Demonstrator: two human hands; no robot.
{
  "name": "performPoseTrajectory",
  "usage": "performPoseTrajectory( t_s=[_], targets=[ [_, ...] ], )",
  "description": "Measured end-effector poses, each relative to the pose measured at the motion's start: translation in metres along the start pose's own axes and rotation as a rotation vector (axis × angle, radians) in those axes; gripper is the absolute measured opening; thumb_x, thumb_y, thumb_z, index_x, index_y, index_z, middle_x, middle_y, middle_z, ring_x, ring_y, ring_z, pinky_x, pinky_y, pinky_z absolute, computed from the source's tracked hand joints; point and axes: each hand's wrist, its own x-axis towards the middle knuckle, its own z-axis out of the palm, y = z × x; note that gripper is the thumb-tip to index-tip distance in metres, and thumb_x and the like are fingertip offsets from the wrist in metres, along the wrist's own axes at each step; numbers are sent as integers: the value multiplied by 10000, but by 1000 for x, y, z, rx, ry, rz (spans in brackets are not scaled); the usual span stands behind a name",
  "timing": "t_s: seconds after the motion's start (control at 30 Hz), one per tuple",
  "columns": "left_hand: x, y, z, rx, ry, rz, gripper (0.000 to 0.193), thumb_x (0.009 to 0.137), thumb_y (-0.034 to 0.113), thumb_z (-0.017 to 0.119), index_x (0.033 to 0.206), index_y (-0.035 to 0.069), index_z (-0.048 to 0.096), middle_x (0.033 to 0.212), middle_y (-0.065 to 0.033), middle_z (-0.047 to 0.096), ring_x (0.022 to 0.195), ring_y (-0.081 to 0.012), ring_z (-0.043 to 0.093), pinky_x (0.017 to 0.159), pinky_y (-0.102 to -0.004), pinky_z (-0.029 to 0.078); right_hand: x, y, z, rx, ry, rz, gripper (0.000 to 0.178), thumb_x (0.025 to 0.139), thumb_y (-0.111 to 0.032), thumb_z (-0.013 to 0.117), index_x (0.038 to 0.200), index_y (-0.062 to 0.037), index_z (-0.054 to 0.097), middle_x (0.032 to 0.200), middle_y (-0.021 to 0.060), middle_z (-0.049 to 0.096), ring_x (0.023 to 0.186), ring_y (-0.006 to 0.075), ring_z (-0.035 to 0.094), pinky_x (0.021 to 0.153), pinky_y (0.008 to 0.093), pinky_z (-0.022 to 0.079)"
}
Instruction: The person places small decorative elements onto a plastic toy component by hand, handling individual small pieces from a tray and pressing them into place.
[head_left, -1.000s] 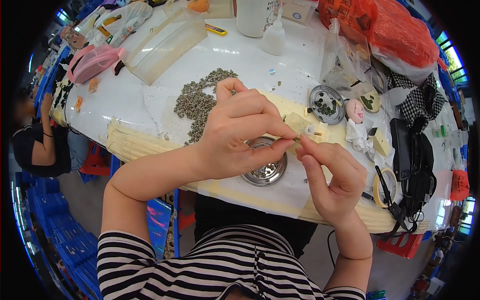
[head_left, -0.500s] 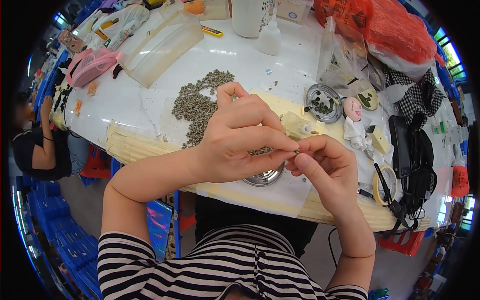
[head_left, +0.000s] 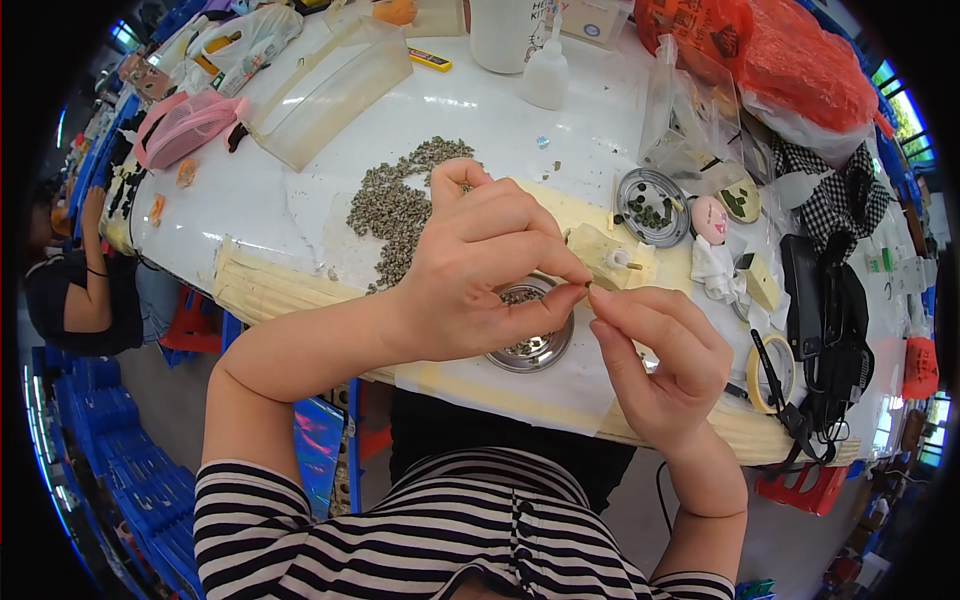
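Observation:
My left hand (head_left: 480, 265) is closed in a pinch of thumb and index finger above a small round metal dish (head_left: 536, 362). A tiny dark piece (head_left: 588, 285) shows at its fingertips; its exact kind is too small to make out. From the right, my right hand (head_left: 668, 350) reaches to the same spot, its index fingertip touching or nearly touching the piece. The right thumb stands apart from that index finger, and the other fingers are curled. Many small grey-brown pieces lie in the dish, partly covered by my left hand. More form a loose pile (head_left: 385, 215) behind my left wrist.
Beyond my hands stand a cream block with a peg (head_left: 610, 255), a round dish of dark green bits (head_left: 652, 235) and a white squeeze bottle (head_left: 545, 75). At right lie a tape roll (head_left: 768, 375) and a black phone-like slab (head_left: 801, 295). Another person (head_left: 85, 290) sits left.
My right thumb has parted from its index finger, and the right hand has shifted slightly down and right. The left fingers have drawn back a little, showing more of the dish.

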Motion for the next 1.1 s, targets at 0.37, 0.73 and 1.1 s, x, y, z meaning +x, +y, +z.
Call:
performPoseTrajectory(
  t_s=[0.37,0.73,1.1],
  targets=[
    [0,0,0,-10,27,-17,243,657,34,824,859,137,735,780,57,623,692,-98,566,768,-314,290,-4,4,1,61,21,112,285,786,52,754,1065,-4,750,861,126,714,721,176,675,655,249,524],
    [-1,-2,-1,-34,32,11,252,669,37,839,881,139,748,794,60,626,707,-102,580,768,-321,295,-7,2,-1,410,-47,423,232,880,20,699,1111,17,724,932,109,719,811,143,675,733,247,534],
    [1,4,-2,-9,5,64,265,659,59,845,885,158,748,803,67,625,719,-110,574,783,-334,290,-8,6,-5,656,-85,592,176,904,-21,705,1073,29,706,964,95,707,829,117,663,761,251,536]
  ],
)
